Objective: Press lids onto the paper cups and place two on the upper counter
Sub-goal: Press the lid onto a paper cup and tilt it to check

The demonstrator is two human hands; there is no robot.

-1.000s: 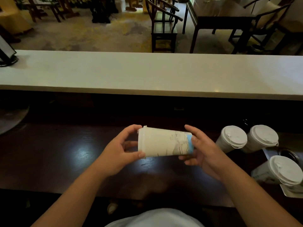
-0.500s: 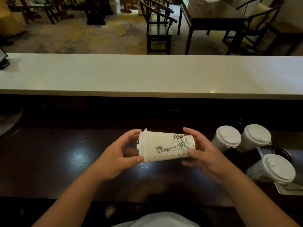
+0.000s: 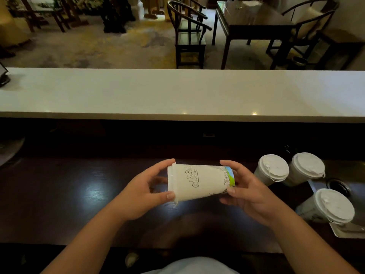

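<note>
Your two forearms reach in from the bottom edge over the dark wooden lower counter (image 3: pixel 59 204). Your left hand (image 3: pixel 142 192) is curled round the lidded end of a paper cup (image 3: pixel 199 181), thumb on the near side of the lid (image 3: pixel 171 182) rim and fingertips over the far side. Your right hand (image 3: pixel 250 191) grips the base end of the same cup, thumb at the near edge, fingers wrapped over the top and behind. The cup lies on its side between the two hands, held above the lower counter and not touching it, lid pointing left, base pointing right. Its white wall carries a line drawing and a blue-green band near the base. The lid appears seated on the rim all the way round the visible side.

To the right of your right hand stand three further lidded cups on the lower level: one nearest you (image 3: pixel 327 208), by a metal tray (image 3: pixel 347 231) at the right edge, and two farther back side by side (image 3: pixel 271 170) (image 3: pixel 306 168), just beside each other.

Beyond the lower counter runs the pale upper counter (image 3: pixel 177 91) across the full width. A dark object (image 3: pixel 3 77) sits at its left end, cut off by the frame.

Past the counter, dark wooden chairs (image 3: pixel 189 34) and a table (image 3: pixel 250 22) stand on a patterned floor.
</note>
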